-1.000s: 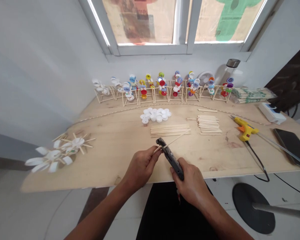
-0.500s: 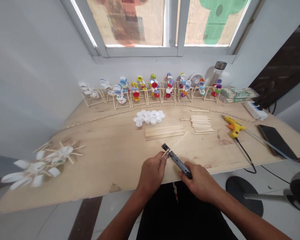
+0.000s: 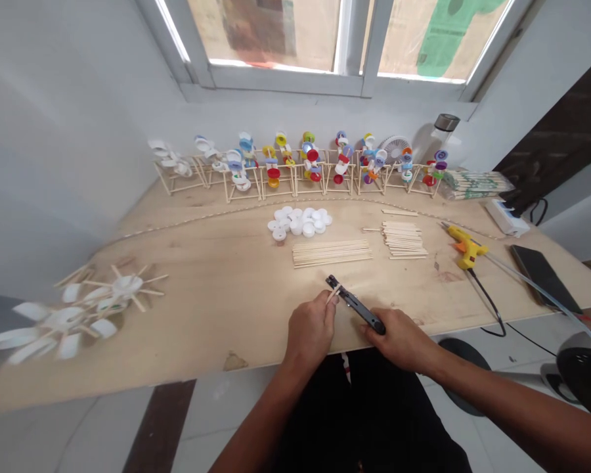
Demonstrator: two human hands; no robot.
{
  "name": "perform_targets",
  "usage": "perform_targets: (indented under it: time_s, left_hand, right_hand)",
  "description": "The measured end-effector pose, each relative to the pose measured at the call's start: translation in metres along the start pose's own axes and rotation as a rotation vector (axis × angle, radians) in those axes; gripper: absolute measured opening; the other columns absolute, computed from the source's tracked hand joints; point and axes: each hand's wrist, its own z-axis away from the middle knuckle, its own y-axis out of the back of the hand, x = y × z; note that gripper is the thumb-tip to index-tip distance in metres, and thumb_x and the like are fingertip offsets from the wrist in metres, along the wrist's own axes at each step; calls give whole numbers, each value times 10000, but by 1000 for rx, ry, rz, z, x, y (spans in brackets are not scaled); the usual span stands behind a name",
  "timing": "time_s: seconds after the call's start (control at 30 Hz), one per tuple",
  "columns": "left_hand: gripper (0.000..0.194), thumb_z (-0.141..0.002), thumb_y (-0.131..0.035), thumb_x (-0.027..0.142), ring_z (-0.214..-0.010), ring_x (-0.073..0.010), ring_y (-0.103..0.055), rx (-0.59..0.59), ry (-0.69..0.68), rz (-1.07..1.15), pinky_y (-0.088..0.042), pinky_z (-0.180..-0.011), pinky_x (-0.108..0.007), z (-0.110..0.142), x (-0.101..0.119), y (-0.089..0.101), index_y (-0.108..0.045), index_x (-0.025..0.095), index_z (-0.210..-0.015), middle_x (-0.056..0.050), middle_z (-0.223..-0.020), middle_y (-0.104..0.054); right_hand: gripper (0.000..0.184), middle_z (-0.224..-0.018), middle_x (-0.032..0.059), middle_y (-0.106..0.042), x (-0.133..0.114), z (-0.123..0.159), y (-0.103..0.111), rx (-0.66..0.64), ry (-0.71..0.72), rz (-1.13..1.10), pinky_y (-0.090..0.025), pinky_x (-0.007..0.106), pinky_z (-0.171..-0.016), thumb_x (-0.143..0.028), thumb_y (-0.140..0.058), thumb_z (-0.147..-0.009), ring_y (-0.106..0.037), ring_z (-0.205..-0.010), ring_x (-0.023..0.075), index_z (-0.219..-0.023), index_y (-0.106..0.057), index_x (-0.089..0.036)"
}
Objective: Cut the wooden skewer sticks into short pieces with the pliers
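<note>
My left hand [image 3: 310, 332] pinches a short wooden stick [image 3: 333, 294] at the table's front edge. The stick's end sits in the jaws of dark metal cutting pliers [image 3: 355, 305], which my right hand [image 3: 398, 340] grips by the handles. Both hands are close together over the plywood table [image 3: 201, 315]. Just beyond them lie a bundle of long wooden sticks [image 3: 331, 253] and a stack of short flat sticks [image 3: 402, 240]. A pile of white plastic bottle caps [image 3: 298, 222] lies behind the bundle.
Stick-and-cap pinwheel models [image 3: 295, 171] stand along the back. More white pinwheels [image 3: 79, 315] lie at left. On the right are a yellow hot glue gun [image 3: 467, 246] with its black cord, a phone [image 3: 544, 279] and a power strip [image 3: 506, 218].
The long stick end beyond the pliers no longer shows, leaving a short piece in my left hand. Both hands and the pliers sit lower and further right in the view as the camera tilts.
</note>
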Motion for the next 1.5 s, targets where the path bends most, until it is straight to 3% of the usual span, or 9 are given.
perform_targets:
  time_s: [0.13, 0.27, 0.43, 0.63, 0.83, 1.0, 1.13, 1.3, 1.5]
  left_hand:
    - [328, -889, -279, 292, -564, -162, -565, 7, 2, -1, -322, -520, -237, -1, -2, -1, -581, 181, -830, -37, -619, -615]
    - [319, -886, -294, 316, -577, -147, -564, 42, -20, 137, -356, -541, -231, -1, -6, 0, -565, 175, -795, -30, -636, -604]
    - [302, -871, -345, 362, -702, -146, -588, 149, -22, 405, -422, -629, -229, 1, -14, -2, -578, 171, -891, -10, -664, -596]
    - [325, -861, -372, 376, -683, -133, -579, 153, 11, 475, -423, -570, -212, -1, -17, -5, -565, 145, -983, -13, -683, -602]
    - [263, -874, -355, 343, -710, -132, -596, 122, -156, 216, -429, -646, -225, -21, 0, -1, -557, 178, -909, -26, -827, -646]
    - [263, -878, -342, 310, -808, -163, -608, 85, -273, -63, -430, -687, -247, -45, 7, -10, -562, 196, -966, -36, -918, -657]
    - [256, -882, -335, 275, -860, -177, -599, 69, -285, -310, -422, -687, -255, -63, 8, -18, -551, 200, -998, -48, -1004, -634]
    - [234, -877, -332, 263, -767, -194, -589, -42, -245, -586, -381, -589, -261, -82, 11, -16, -539, 184, -951, -71, -938, -607]
    - [173, -849, -353, 204, -722, -197, -573, -102, -239, -648, -355, -563, -266, -90, 10, -12, -518, 168, -890, -84, -874, -584]
  right_hand:
    - [263, -678, 55, -633, 0, -1, 2, -11, 0, -5, -321, 238, -552, -373, -446, -826, -554, -611, 160, -705, -562, -169]
    - [211, -640, 21, -596, -1, 2, 9, -33, 15, -90, -329, 220, -535, -348, -492, -803, -530, -584, 139, -699, -540, -170]
    - [191, -471, -65, -449, 6, 7, 11, -70, 43, -390, -323, 201, -446, -348, -465, -819, -451, -407, 95, -739, -507, -181]
    - [207, -508, -70, -459, 25, 15, 4, 57, 31, -752, -379, 217, -495, -375, -468, -817, -461, -435, 97, -832, -505, -172]
    - [262, -541, -50, -482, 47, 34, 4, 252, 6, -928, -389, 249, -557, -412, -479, -819, -474, -497, 115, -879, -509, -158]
    - [297, -523, -40, -500, 69, 44, 5, 355, -20, -977, -394, 250, -569, -457, -492, -810, -490, -524, 127, -851, -527, -165]
    - [330, -528, -31, -501, 75, 42, 7, 367, -30, -987, -399, 262, -565, -485, -501, -795, -495, -527, 139, -850, -532, -161]
    - [313, -527, -32, -490, 74, 37, 6, 345, -10, -1005, -389, 269, -557, -472, -493, -805, -482, -521, 139, -853, -526, -164]
    - [311, -541, -23, -502, 77, 37, 1, 362, -14, -1024, -385, 278, -562, -460, -498, -806, -482, -523, 144, -876, -530, -159]
